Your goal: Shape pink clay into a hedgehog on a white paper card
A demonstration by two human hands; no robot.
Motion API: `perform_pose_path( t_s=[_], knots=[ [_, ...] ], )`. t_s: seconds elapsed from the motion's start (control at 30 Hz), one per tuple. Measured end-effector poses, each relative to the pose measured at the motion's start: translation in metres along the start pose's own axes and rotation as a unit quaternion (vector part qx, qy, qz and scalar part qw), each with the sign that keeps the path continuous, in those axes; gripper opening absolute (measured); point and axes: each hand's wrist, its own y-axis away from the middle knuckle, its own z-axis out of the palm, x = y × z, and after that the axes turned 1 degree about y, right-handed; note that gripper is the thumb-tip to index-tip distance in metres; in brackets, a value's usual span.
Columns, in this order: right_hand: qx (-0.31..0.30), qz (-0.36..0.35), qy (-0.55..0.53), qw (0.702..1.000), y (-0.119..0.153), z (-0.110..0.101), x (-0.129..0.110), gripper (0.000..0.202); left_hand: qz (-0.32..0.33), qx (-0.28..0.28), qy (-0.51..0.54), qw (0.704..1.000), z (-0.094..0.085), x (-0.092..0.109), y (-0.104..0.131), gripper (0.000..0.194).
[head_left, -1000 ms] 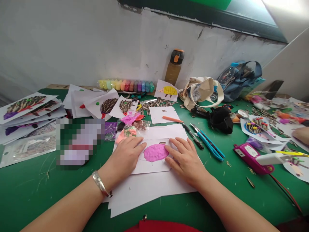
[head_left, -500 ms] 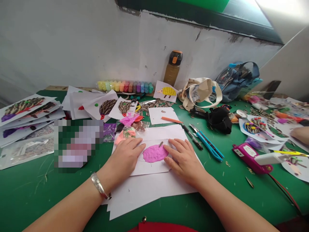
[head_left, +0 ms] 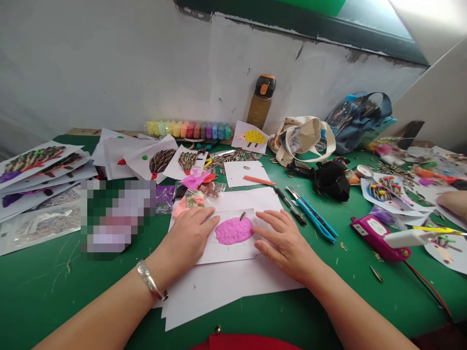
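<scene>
Left hand (head_left: 190, 236) and right hand (head_left: 283, 242) spread wide beside pink clay (head_left: 234, 231); clear wrapping (head_left: 175, 124) holds coloured lumps (head_left: 203, 130).

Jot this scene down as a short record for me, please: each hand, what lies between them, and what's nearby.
Left hand: resting on the paper, left side
Right hand: fingers spread at the paper's right side; contact unclear
Between hands: pink clay, one seed at its upper right edge
Right of paper: pen, blue cutter
By wall: bottle
Table: green
</scene>
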Motion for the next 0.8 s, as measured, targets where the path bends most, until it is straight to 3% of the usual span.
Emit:
perform_pose_path(
  t_s=[0.8],
  knots=[
    [0.013, -0.048, -0.042, 0.998, -0.0014, -0.0001, 0.0072, 0.028, 0.008, -0.003, -0.005, 1.0, -0.0009, 0.001, -0.0008, 0.038]
  ],
)
